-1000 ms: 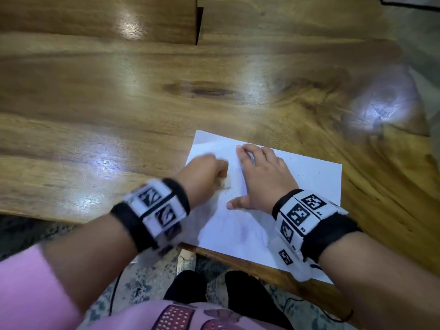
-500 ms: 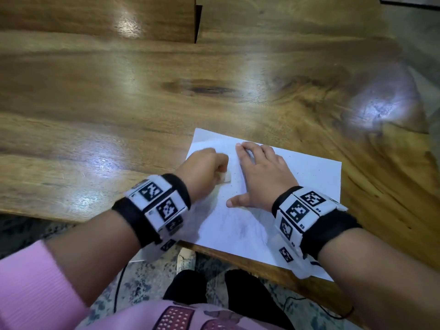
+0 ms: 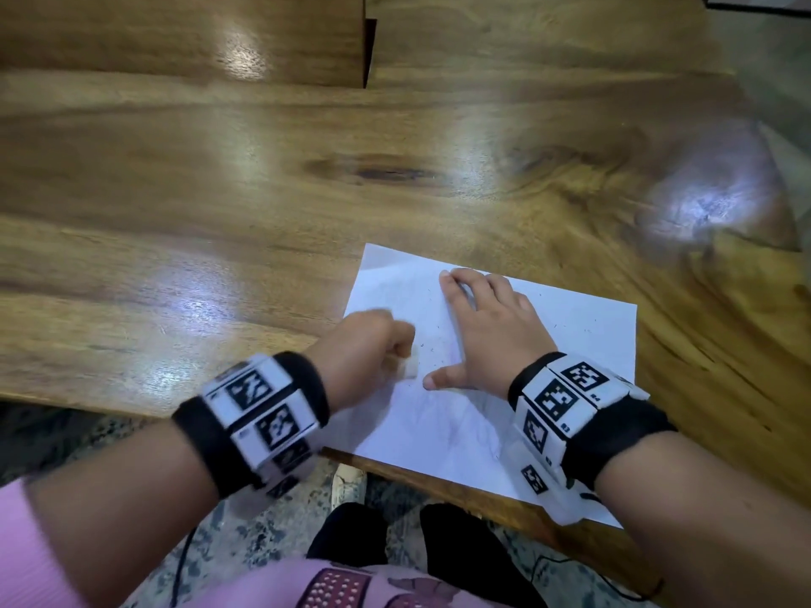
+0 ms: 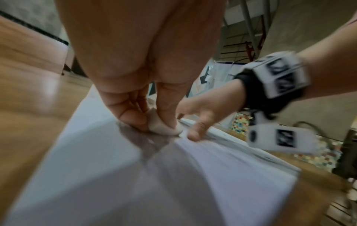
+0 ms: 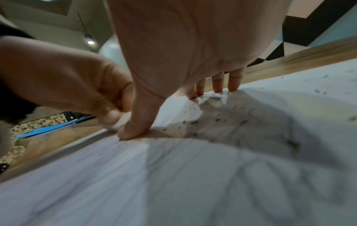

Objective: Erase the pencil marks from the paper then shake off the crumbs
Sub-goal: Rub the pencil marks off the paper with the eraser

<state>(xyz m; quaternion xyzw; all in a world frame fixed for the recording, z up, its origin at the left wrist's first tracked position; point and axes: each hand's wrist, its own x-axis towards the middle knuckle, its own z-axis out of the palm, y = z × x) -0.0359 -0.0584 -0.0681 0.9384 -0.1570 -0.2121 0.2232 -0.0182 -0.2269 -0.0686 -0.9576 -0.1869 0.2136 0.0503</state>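
A white sheet of paper (image 3: 570,344) lies at the near edge of the wooden table (image 3: 219,190), its near corner overhanging. Faint pencil lines (image 5: 251,168) show on the sheet, and dark eraser crumbs (image 5: 218,119) are scattered over it. My left hand (image 3: 368,344) pinches a small white eraser (image 4: 164,126) between thumb and fingers and presses it on the paper (image 4: 96,168). My right hand (image 3: 491,335) lies flat with fingers spread, pressing the paper (image 5: 173,183) down just right of the eraser (image 3: 408,369). The right thumb nearly touches the eraser.
The table's near edge (image 3: 439,476) runs under the sheet, with patterned floor (image 3: 263,533) and my dark legs below. Bare table surface stretches to the left and beyond the sheet. A gap between wooden panels (image 3: 368,50) shows at the far side.
My left hand with the eraser has rubbed back towards me on the paper, after moving away half a second ago. The right hand stays pressed in the same spot.
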